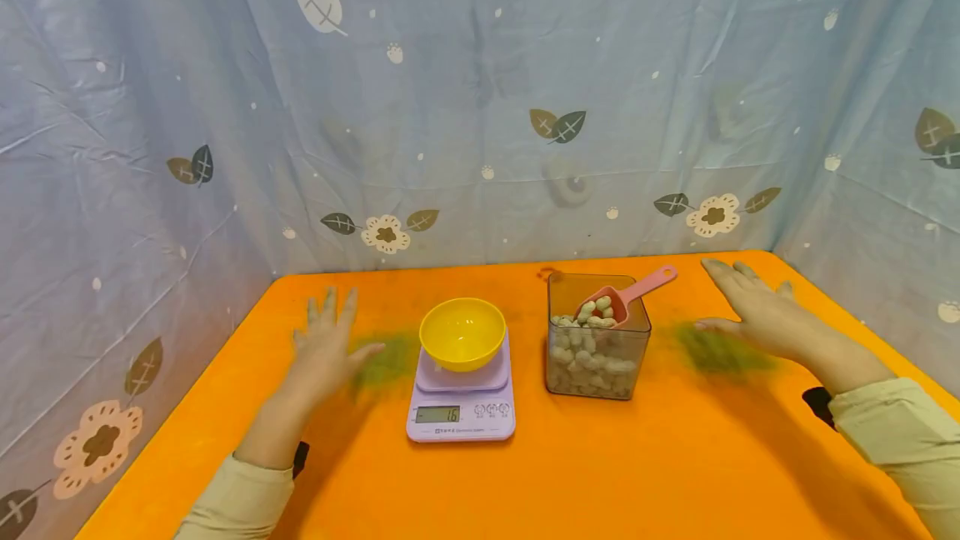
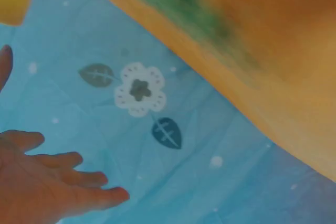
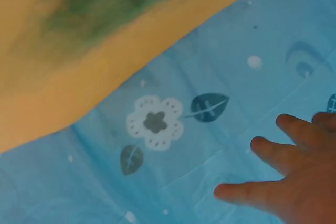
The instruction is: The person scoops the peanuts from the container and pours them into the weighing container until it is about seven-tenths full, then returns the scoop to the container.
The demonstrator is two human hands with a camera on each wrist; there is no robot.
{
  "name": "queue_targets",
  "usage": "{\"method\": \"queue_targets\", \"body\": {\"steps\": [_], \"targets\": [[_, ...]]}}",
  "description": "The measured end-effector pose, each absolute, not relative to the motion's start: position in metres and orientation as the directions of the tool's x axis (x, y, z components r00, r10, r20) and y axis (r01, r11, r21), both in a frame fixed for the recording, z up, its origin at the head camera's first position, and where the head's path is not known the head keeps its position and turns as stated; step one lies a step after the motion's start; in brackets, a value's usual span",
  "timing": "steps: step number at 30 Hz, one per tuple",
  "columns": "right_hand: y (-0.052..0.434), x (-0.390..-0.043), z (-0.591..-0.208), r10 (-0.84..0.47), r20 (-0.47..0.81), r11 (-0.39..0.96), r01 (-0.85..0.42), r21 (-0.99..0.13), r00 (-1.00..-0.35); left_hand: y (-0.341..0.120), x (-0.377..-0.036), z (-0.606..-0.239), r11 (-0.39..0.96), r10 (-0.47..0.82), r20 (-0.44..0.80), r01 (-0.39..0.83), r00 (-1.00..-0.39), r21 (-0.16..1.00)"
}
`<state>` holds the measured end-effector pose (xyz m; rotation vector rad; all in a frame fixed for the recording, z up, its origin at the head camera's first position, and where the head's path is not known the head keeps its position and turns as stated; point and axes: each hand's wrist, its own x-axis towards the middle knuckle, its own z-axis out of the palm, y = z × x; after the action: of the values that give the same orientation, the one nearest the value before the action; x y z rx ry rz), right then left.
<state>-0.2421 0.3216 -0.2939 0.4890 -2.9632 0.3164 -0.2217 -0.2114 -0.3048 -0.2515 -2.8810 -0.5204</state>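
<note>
My left hand [image 1: 321, 361] is held out with spread fingers to the left of a lilac kitchen scale [image 1: 461, 430], holding nothing. On the scale sits a yellow bowl [image 1: 462, 335]; the display reads 1.6. Right of the scale stands a clear brownish square container [image 1: 597, 363] of unshelled peanuts [image 1: 585, 340]. A pink scoop [image 1: 626, 297] lies in it with several peanuts in its bowl, its handle sticking out to the upper right. Beyond the container, my right hand [image 1: 768, 319] has its fingers extended and holds nothing. Both wrist views show spread fingers before the curtain.
An orange table [image 1: 480, 490] lies under everything, with blurred green patches [image 1: 723, 350] near each hand. A blue curtain [image 1: 480, 107] with leaf and flower prints hangs behind it and along both sides. A small reddish mark [image 1: 546, 272] shows at the far table edge.
</note>
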Motion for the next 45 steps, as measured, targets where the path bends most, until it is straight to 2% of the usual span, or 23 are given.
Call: {"method": "queue_targets", "body": {"steps": [3,7,10,13,19,24,27,31,38,45], "targets": [[0.313,-0.241,-0.293,-0.332,0.187,0.863,-0.378,-0.335,-0.925,-0.201,-0.22,-0.302,0.89,0.151,0.244,0.239,-0.958,0.388],[0.3,-0.242,-0.294,-0.357,0.228,0.684,-0.419,-0.597,-0.906,-0.182,-0.214,-0.296,0.821,0.181,0.271,0.297,-0.945,0.487],[0.293,-0.243,-0.295,-0.333,0.213,0.52,-0.367,-0.771,-0.919,-0.164,-0.209,-0.291,0.748,0.196,0.261,0.317,-0.945,0.584],[0.286,-0.244,-0.294,-0.301,0.206,0.384,-0.317,-0.867,-0.931,-0.142,-0.203,-0.287,0.65,0.206,0.239,0.315,-0.949,0.692],[0.271,-0.246,-0.286,-0.267,0.226,0.32,-0.308,-0.896,-0.937,-0.097,-0.202,-0.286,0.447,0.302,0.243,0.362,-0.922,0.818],[0.258,-0.246,-0.273,-0.3,0.172,0.385,-0.284,-0.878,-0.938,-0.058,-0.205,-0.281,0.465,0.386,0.158,0.34,-0.909,0.818],[0.249,-0.249,-0.265,-0.331,0.126,0.417,-0.264,-0.87,-0.935,-0.036,-0.213,-0.279,0.515,0.371,0.088,0.284,-0.924,0.809],[0.24,-0.253,-0.257,-0.399,0.08,0.377,-0.243,-0.894,-0.914,-0.013,-0.231,-0.28,0.506,0.301,0.012,0.17,-0.954,0.846],[0.241,-0.259,-0.248,-0.512,0.076,0.354,-0.291,-0.889,-0.855,0.004,-0.255,-0.287,0.233,0.302,-0.089,-0.017,-0.949,0.972],[0.24,-0.254,-0.232,-0.437,0.174,0.496,-0.398,-0.772,-0.882,0.004,-0.257,-0.287,0.18,0.311,-0.12,-0.066,-0.943,0.981]]}}
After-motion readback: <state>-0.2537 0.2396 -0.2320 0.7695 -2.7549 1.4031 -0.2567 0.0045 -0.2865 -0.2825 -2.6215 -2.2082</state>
